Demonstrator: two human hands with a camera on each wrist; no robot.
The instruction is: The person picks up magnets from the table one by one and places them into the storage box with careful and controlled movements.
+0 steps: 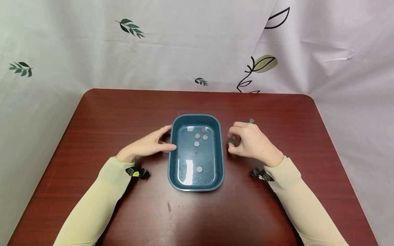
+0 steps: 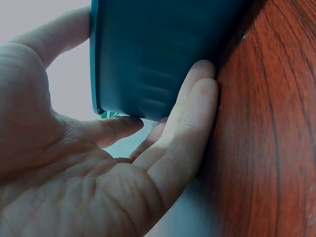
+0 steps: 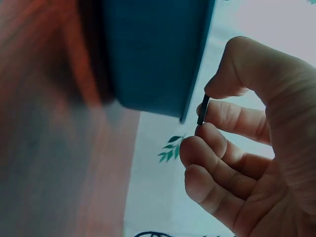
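A blue rectangular plastic tray point(image 1: 196, 187) stands on the table with several small grey discs point(image 1: 199, 169) lying on its floor. At its left side, my left hand point(image 1: 150, 142) holds the wall: the thumb lies over the rim and the other fingers rest low against the outside, as the left wrist view shows. My right hand point(image 1: 252, 140), just right of the tray, pinches one thin round disc point(image 3: 203, 109) between thumb and fingertips, apart from the tray wall. Another disc point(image 1: 251, 120) is on the table just behind the right hand.
The reddish-brown wooden table point(image 1: 197, 218) has rounded back corners. Behind it and at both sides hangs a white curtain point(image 1: 172, 44) with leaf prints. A small black wrist device point(image 1: 137, 172) sits at the left cuff, and a similar device point(image 1: 261, 175) at the right.
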